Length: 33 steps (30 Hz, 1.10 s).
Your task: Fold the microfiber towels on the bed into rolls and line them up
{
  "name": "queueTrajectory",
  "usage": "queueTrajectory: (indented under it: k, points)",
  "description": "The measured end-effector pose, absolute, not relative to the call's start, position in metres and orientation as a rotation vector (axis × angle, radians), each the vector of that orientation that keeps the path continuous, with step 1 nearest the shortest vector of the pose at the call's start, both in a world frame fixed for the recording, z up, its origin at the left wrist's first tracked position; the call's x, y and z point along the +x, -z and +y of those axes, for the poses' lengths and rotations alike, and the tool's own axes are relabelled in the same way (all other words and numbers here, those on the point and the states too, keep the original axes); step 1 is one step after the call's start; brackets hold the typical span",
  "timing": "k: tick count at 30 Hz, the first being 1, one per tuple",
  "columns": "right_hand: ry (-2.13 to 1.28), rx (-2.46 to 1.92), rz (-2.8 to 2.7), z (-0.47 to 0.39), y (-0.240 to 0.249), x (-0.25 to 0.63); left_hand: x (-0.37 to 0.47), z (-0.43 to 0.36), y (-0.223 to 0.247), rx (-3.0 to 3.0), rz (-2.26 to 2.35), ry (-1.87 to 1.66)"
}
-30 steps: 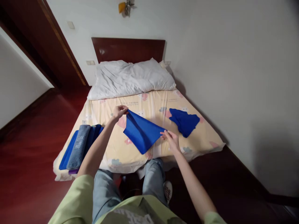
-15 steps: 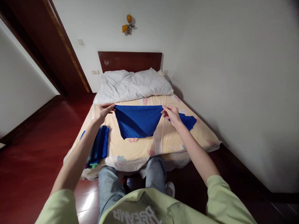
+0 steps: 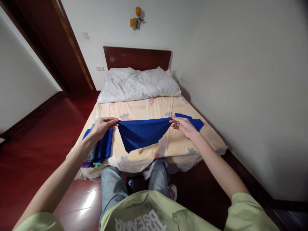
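A blue cloth (image 3: 144, 133) is stretched between my two hands above the bed, its upper edge nearly straight and its lower part hanging loose. My left hand (image 3: 105, 126) pinches the upper left corner between thumb and fingers. At the upper right corner, my right hand (image 3: 183, 126) grips the cloth the same way, with the other fingers slightly curled. Beyond the right hand, another blue cloth (image 3: 196, 123) lies crumpled on the bed. Folded cloths (image 3: 105, 149) in blue, green and purple lie by the bed's left front edge, partly hidden behind my left forearm.
The bed (image 3: 134, 110) has a pale yellow patterned sheet and stands directly in front of my legs. A white quilt (image 3: 139, 84) is heaped against the dark headboard (image 3: 138, 58). A wall (image 3: 240, 96) runs along the right; reddish floor (image 3: 48, 128) lies to the left.
Both hands have come lower and nearer to me with the blue cloth between them. The cloth now hangs flatter, and its right side has lifted. The view has tilted slightly.
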State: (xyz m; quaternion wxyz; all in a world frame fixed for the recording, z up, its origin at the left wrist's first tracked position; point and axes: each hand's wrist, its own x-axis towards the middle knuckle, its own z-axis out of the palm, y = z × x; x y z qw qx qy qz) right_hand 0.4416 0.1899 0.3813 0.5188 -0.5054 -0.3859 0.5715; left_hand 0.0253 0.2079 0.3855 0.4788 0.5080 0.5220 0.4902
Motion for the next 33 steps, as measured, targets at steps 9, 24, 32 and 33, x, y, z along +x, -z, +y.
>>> queueTrajectory:
  k: [9,24,32,33]
  points:
    - [-1.422,-1.23,-0.891,0.26,-0.343,0.432,0.035,0.274,-0.337,1.135,1.299,-1.225]
    - [-0.928,-1.071,-1.191,0.296,-0.352,0.427,0.033,0.302,-0.364,1.669,1.427,-1.638]
    - [-1.342,-1.566,-1.003,0.194,-0.148,0.405,0.039,0.186,-0.119,1.394,1.768,-0.962]
    - [-1.373,-1.607,-0.992,0.18,-0.125,0.399,0.041,0.174,-0.091,1.309,1.793,-0.858]
